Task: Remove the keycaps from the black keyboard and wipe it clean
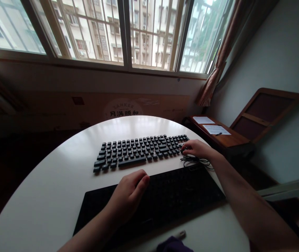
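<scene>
Loose black keycaps [139, 150] lie in keyboard-like rows on a white round table [41, 189], the long space bar [132, 161] among them. At the right end of these rows, my right hand [197, 148] has its fingertips pinched together on a small keycap, which they mostly hide. Nearer to me lies a black keyboard base [181, 192], its surface too dark to make out. My left hand [130, 192] rests over its middle with fingers curled and thumb against them; anything inside is hidden. A coiled black cable [198, 161] sits under my right wrist, by the base's upper edge.
At the table's near edge are a purple cloth-like thing [174, 244] and a small grey-tipped object [181, 234]. Beyond the table to the right, a wooden chair [263, 124] carries papers [216, 130] and a pen [218, 134]. Barred windows [152, 35] run along the back wall.
</scene>
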The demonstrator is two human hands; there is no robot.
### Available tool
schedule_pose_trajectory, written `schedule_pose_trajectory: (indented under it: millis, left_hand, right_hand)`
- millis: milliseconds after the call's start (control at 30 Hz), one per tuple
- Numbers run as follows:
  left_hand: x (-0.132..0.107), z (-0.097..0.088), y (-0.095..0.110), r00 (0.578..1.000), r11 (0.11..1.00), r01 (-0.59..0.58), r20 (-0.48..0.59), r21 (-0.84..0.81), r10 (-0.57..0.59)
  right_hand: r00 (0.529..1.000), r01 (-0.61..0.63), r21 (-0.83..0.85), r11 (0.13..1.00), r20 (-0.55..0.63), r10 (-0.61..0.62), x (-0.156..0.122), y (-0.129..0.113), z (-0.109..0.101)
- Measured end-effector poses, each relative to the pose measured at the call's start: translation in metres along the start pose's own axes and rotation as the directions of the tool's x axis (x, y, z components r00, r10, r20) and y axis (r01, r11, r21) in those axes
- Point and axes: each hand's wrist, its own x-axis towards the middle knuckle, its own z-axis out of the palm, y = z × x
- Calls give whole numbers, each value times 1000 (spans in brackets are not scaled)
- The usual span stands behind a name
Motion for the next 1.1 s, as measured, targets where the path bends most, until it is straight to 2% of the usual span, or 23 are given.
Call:
schedule_pose_trajectory:
  millis: [233, 433, 800, 1100]
  left_hand:
    - [-1, 1, -3, 1000, 1000, 1, -3, 11, -1]
    - [-1, 2, -4, 1000, 1000, 5, 22, 13, -6]
    - [0, 1, -2, 999, 999, 24, 29, 34, -25]
    - [0, 1, -4, 1000, 1000, 3, 23, 8, -3]
  right_hand:
    - [996, 3, 12, 1000, -92, -2, -7, 2, -5]
    - [974, -61, 13, 998, -219, 63, -13, 12, -9]
    - [975, -113, 8, 994, -193, 112, 1, 27, 10]
    - [967, -79, 15, 997, -240, 80, -8, 11, 0]
